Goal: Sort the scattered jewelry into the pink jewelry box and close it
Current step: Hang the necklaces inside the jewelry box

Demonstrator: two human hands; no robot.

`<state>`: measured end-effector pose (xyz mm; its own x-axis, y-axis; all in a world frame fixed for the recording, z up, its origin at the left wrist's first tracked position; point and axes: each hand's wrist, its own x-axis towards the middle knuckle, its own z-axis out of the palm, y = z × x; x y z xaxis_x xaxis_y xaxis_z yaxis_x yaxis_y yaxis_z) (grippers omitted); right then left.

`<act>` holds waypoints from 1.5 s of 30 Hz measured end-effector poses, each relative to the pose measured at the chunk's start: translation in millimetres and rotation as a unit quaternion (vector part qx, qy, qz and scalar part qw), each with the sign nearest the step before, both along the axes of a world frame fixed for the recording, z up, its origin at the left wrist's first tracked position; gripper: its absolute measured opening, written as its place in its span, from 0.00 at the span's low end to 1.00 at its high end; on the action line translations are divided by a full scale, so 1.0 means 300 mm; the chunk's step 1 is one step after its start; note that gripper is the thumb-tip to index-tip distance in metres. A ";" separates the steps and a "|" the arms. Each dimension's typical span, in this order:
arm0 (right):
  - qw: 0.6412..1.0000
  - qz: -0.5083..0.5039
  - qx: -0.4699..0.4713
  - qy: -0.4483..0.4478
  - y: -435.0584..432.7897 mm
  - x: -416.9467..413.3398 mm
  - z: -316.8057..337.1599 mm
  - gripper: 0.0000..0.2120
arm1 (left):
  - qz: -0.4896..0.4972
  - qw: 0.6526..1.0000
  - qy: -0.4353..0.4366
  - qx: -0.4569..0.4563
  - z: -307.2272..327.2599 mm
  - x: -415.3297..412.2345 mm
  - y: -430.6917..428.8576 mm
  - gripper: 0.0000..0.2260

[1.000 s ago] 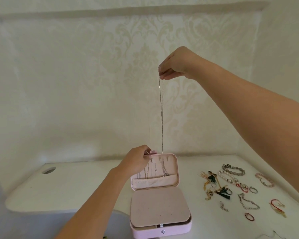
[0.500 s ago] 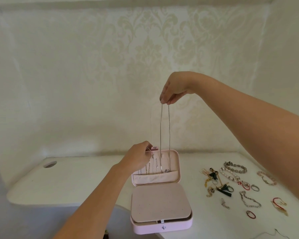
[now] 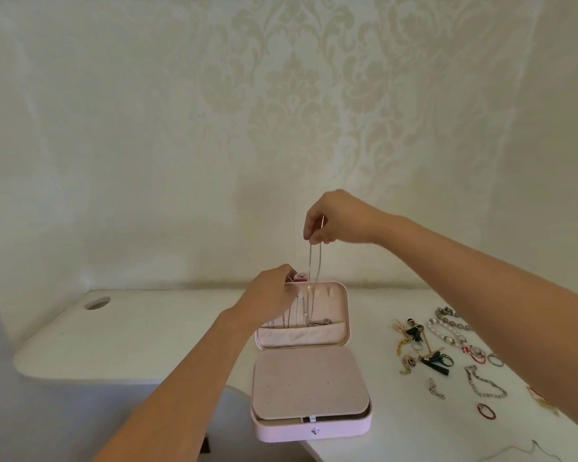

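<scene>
From the head view, my right hand [image 3: 334, 216] is raised above the pink jewelry box [image 3: 311, 428], thumb and fingertips pinching the top of a thin silver necklace [image 3: 314, 265]. Its two strands hang straight down in front of the upright lid [image 3: 345, 315], and the lower end lies bunched at the top edge of the fabric pocket [image 3: 301, 335] across the lid's bottom. A few other fine chains hang inside the lid to the left of it.

My left hand [image 3: 271, 295] is at the lid's upper left corner, fingers curled over its rim beside the small pink clasp tab [image 3: 301, 277]. It seems to grip the lid itself; whether a fingertip also catches one of the fine chains is too small to tell.

The box stands open on the white table [image 3: 147, 328], near its front edge. A flat pink insert panel [image 3: 309, 381] covers the base, and a silver snap [image 3: 314, 430] sits on the front wall.

The remaining jewelry lies scattered on the table to the right of the box, partly under my right forearm: a pearl bracelet [image 3: 442, 331], a silver chain bracelet [image 3: 484, 383], a red ring [image 3: 486, 411], and gold and dark green pieces between them and the box. A round hole [image 3: 97, 303] is cut in the table's far left. Pale patterned wallpaper [image 3: 281, 95] fills the wall behind.
</scene>
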<state>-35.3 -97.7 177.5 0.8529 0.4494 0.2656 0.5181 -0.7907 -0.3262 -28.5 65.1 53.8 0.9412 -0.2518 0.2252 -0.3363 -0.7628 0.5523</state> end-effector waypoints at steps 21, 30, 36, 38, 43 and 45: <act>0.999 0.013 0.036 -0.010 -0.041 -0.023 -0.241 0.05 | -0.032 0.998 0.044 0.015 0.012 -0.027 -0.028 0.22; 0.989 0.036 -0.021 -0.139 -0.064 -0.035 -0.409 0.03 | 0.017 0.998 -0.017 0.060 -0.027 -0.013 -0.058 0.25; 0.959 0.031 -0.001 -0.282 -0.065 -0.035 -0.447 0.03 | 0.030 0.996 -0.060 0.063 -0.033 -0.016 -0.073 0.16; 0.952 0.029 0.001 -0.305 -0.068 -0.034 -0.445 0.02 | 0.039 0.995 -0.071 0.066 -0.034 -0.018 -0.075 0.15; 0.950 0.008 0.020 -0.311 -0.097 -0.032 -0.461 0.05 | 0.054 0.992 -0.082 0.081 -0.036 -0.018 -0.077 0.14; 0.951 -0.004 0.034 -0.308 -0.111 -0.034 -0.482 0.05 | 0.052 0.993 -0.076 0.080 -0.036 -0.017 -0.077 0.16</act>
